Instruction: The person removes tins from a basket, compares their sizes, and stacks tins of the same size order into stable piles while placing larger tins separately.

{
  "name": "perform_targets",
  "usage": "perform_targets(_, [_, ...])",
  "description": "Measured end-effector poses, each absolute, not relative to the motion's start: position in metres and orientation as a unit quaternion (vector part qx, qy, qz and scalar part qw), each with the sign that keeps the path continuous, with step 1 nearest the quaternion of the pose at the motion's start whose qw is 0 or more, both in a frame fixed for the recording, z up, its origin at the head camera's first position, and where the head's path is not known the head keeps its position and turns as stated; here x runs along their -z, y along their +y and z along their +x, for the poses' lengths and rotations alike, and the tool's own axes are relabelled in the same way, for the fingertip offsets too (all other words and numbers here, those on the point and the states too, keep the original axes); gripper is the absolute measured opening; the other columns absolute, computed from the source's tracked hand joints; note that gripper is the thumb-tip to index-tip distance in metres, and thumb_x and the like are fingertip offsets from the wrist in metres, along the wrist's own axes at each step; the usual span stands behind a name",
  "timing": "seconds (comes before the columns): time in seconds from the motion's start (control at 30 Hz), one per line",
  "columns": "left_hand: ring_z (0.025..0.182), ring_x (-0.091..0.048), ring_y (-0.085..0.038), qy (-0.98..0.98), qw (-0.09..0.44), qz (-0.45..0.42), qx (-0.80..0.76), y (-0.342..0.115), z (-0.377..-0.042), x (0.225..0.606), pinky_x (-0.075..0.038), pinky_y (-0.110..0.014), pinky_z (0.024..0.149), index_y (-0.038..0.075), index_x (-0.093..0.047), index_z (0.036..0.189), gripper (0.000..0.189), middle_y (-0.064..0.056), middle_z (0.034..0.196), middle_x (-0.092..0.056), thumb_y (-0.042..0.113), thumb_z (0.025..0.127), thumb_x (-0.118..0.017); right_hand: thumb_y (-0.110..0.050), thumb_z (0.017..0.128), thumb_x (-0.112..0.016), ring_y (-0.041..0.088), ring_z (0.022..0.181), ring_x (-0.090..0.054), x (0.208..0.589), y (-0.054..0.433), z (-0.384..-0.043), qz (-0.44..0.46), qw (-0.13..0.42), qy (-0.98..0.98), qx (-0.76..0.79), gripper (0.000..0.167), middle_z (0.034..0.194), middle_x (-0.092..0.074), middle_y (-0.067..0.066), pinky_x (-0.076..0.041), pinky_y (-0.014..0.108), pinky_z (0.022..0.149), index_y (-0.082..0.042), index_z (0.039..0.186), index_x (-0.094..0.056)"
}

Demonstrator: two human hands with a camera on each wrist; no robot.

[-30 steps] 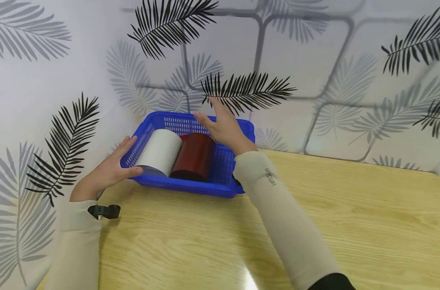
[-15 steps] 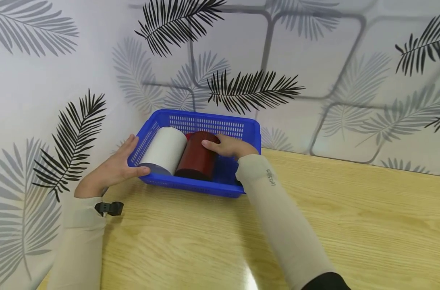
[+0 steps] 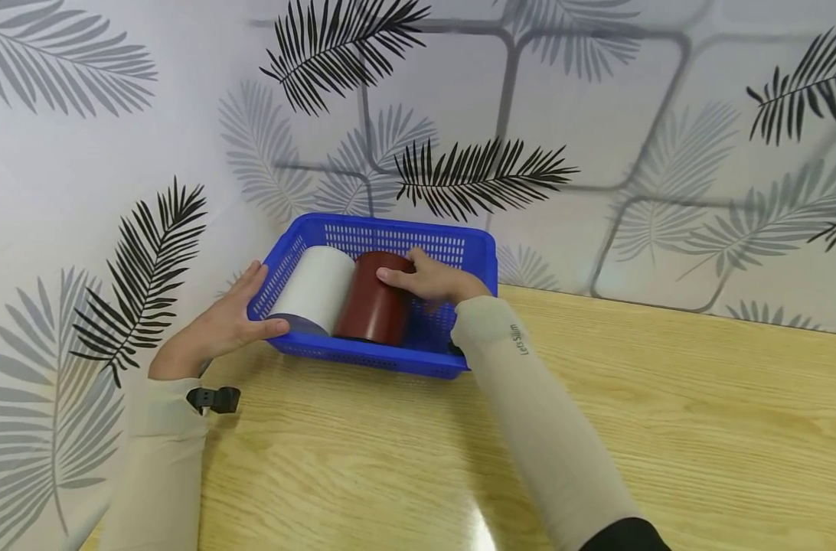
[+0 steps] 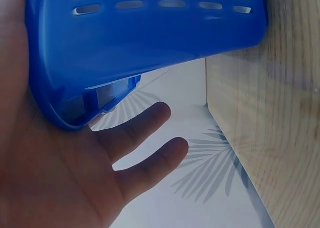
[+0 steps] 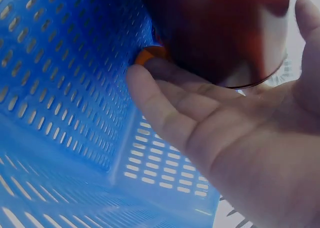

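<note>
The right hand (image 3: 435, 277) holds the dark red cylinder (image 3: 373, 306), lying beside the white cylinder (image 3: 315, 287) in the blue basket (image 3: 363, 355); the left hand (image 3: 214, 333), spread wide, touches the basket's left end — bracing there, with a firm right-hand wrap, should prevent slipping.

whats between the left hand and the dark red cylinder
In the head view, the left side of the blue basket and the white cylinder lie between the left hand and the dark red cylinder.
</note>
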State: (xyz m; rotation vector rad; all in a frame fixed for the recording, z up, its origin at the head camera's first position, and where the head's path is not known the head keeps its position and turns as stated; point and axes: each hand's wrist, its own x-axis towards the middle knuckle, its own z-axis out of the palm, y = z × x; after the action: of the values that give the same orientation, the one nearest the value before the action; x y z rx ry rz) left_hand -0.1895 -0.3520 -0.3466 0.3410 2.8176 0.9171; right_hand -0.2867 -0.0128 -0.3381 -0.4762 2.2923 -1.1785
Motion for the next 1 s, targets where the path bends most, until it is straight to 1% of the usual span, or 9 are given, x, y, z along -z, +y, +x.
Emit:
perform_targets(0.23, [0.151, 0.009, -0.041, 0.943, 0.08, 0.112, -0.302, -0.352, -0.191, 0.341, -0.008, -0.068, 0.114, 0.005, 0.006, 0.161, 0.117, -0.016, 0.167, 0.015, 0.052, 0.089, -0.072, -0.054, 0.098, -0.059, 0.034, 0.122, -0.051, 0.332, -0.016, -0.287, -0.155, 0.254, 0.817, 0.493, 0.072, 0.132, -0.044, 0.019, -0.051, 0.056, 0.093, -0.003, 0.139, -0.03])
perform_targets(0.37, [0.151, 0.009, -0.041, 0.943, 0.078, 0.112, -0.305, -0.353, -0.19, 0.34, -0.006, -0.067, 0.115, 0.004, 0.005, 0.161, 0.116, -0.015, 0.167, 0.015, 0.05, 0.089, -0.073, -0.048, 0.096, -0.066, 0.033, 0.12, -0.054, 0.33, -0.018, -0.286, -0.146, 0.241, 0.794, 0.539, 0.069, 0.132, -0.047, 0.019, -0.052, 0.051, 0.093, -0.004, 0.136, -0.032])
perform_targets(0.47, [0.151, 0.009, -0.04, 0.941, 0.076, 0.115, -0.308, -0.353, -0.19, 0.34, -0.005, -0.066, 0.115, 0.004, 0.004, 0.161, 0.115, -0.016, 0.167, 0.014, 0.049, 0.089, -0.073, -0.044, 0.093, -0.072, 0.032, 0.115, -0.059, 0.329, -0.019, -0.286, -0.142, 0.222, 0.787, 0.557, 0.068, 0.13, -0.05, 0.019, -0.053, 0.047, 0.092, -0.006, 0.133, -0.033])
perform_targets(0.53, [0.151, 0.009, -0.04, 0.941, 0.076, 0.115, -0.31, -0.353, -0.19, 0.341, -0.005, -0.066, 0.115, 0.004, 0.004, 0.161, 0.115, -0.015, 0.167, 0.014, 0.05, 0.089, -0.073, -0.042, 0.091, -0.074, 0.032, 0.113, -0.06, 0.329, -0.019, -0.286, -0.145, 0.206, 0.787, 0.563, 0.07, 0.13, -0.051, 0.019, -0.052, 0.045, 0.093, -0.007, 0.136, -0.032])
perform_targets(0.73, [0.151, 0.008, -0.041, 0.94, 0.074, 0.11, -0.313, -0.352, -0.191, 0.343, -0.006, -0.067, 0.115, 0.005, 0.003, 0.162, 0.116, -0.016, 0.167, 0.012, 0.052, 0.088, -0.073, -0.037, 0.09, -0.075, 0.032, 0.116, -0.056, 0.329, -0.013, -0.289, -0.151, 0.17, 0.769, 0.598, 0.087, 0.136, -0.048, 0.019, -0.047, 0.049, 0.099, -0.017, 0.156, -0.024])
perform_targets(0.9, [0.151, 0.008, -0.042, 0.94, 0.073, 0.107, -0.315, -0.352, -0.19, 0.345, -0.005, -0.067, 0.115, 0.004, 0.003, 0.162, 0.117, -0.017, 0.167, 0.011, 0.053, 0.088, -0.073, -0.029, 0.092, -0.071, 0.036, 0.122, -0.053, 0.328, -0.005, -0.291, -0.152, 0.161, 0.697, 0.682, 0.088, 0.144, -0.044, 0.02, -0.044, 0.053, 0.101, -0.017, 0.161, -0.017])
perform_targets(1.0, [0.151, 0.008, -0.042, 0.939, 0.073, 0.107, -0.319, -0.351, -0.189, 0.347, -0.005, -0.068, 0.114, 0.004, 0.002, 0.162, 0.116, -0.017, 0.167, 0.012, 0.053, 0.088, -0.073, -0.027, 0.091, -0.067, 0.038, 0.127, -0.048, 0.325, 0.001, -0.289, -0.151, 0.156, 0.648, 0.73, 0.088, 0.148, -0.04, 0.02, -0.043, 0.057, 0.101, -0.017, 0.162, -0.015])
